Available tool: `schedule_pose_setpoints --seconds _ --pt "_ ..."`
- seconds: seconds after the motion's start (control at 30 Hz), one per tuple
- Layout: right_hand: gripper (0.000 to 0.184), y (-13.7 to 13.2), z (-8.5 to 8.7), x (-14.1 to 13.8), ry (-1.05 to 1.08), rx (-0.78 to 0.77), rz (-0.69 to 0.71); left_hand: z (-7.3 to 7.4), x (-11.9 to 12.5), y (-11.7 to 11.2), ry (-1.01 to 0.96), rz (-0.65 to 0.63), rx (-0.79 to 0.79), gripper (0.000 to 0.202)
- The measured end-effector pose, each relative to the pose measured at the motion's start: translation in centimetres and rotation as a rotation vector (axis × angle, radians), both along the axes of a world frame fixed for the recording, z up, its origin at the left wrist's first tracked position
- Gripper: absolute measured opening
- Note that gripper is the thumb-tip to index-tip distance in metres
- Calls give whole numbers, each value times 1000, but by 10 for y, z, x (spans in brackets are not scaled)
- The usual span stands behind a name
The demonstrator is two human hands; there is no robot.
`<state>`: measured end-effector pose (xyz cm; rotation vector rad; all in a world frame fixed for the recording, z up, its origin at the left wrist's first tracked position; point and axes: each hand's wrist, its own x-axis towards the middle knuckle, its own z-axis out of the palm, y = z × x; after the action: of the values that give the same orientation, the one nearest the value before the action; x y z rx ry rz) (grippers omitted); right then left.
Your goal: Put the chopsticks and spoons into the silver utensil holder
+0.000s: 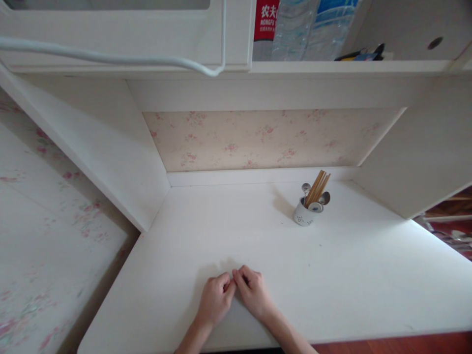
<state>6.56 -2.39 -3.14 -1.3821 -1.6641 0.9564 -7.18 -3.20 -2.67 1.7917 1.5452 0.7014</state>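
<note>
My left hand (pixel 216 299) and my right hand (pixel 253 291) rest side by side on the white desk (pixel 350 275) near its front edge. Both hands are curled, and their fingertips touch each other. Nothing shows inside either of them. Farther back and to the right stands a small white perforated holder (pixel 304 212) with wooden chopsticks (pixel 317 189) and metal spoons (pixel 324 198) sticking out. It is well out of reach of both hands.
A white side panel (pixel 103 147) walls the desk on the left, another panel (pixel 424 152) on the right. Floral wallpaper (pixel 258 137) backs the alcove. The shelf above holds water bottles (pixel 309 27). A white cable (pixel 110 56) hangs across the cabinet.
</note>
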Motion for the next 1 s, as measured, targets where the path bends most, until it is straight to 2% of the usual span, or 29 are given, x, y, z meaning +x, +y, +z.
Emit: schedule_pose_setpoints --seconds 0.47,0.57,0.63,0.67,0.77,0.83,0.9,1.0 --pt "39 0 -1 -3 29 -23 9 1 0 0 1 4 5 37" --pt "42 4 -3 7 92 -68 8 1 1 0 14 3 -21 39" --pt "44 13 -1 28 163 -100 -79 2 2 -1 28 1 -47 43" --pt "44 20 0 44 197 -100 -177 2 2 -1 34 -3 -55 44" --pt "37 46 9 104 249 -25 -583 2 2 -1 38 -21 -49 46" --pt "52 63 14 146 176 0 -818 2 1 0 36 -24 -34 46" --pt "74 77 16 181 73 39 -923 1 0 1 31 -20 -27 45" --pt "94 96 14 212 -59 58 -918 -1 0 0 13 -18 -30 45"
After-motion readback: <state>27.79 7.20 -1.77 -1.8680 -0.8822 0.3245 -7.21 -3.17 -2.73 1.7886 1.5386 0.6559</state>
